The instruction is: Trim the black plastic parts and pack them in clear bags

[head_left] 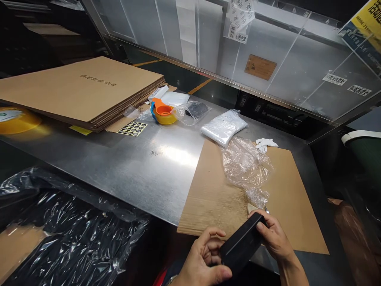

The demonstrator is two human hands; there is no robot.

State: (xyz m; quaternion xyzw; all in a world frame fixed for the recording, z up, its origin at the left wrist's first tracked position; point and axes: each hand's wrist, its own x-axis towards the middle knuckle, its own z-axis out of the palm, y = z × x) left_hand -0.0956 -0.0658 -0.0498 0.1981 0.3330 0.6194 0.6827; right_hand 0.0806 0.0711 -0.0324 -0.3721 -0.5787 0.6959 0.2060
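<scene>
A black rectangular box (242,246) is held tilted between my two hands, close to the table's front edge. My left hand (204,256) is closed around its near left end, thumb below and fingers curled at the side. At the upper right end, my right hand (276,236) grips the box with its thumb on top. Just beyond the right fingers lies a small pale object (251,207), partly hidden and too small to name. Crumpled clear plastic film (245,161) rests on a flat cardboard sheet (288,190) in front of my hands.
On the metal table (143,171) are stacked flat cartons (89,87), an orange-and-blue tape dispenser (163,111), a sheet of round stickers (132,128), a white plastic packet (224,126) and a white glove (266,144). Yellow tape (19,121) sits far left. Black-wrapped goods (80,234) stand lower left.
</scene>
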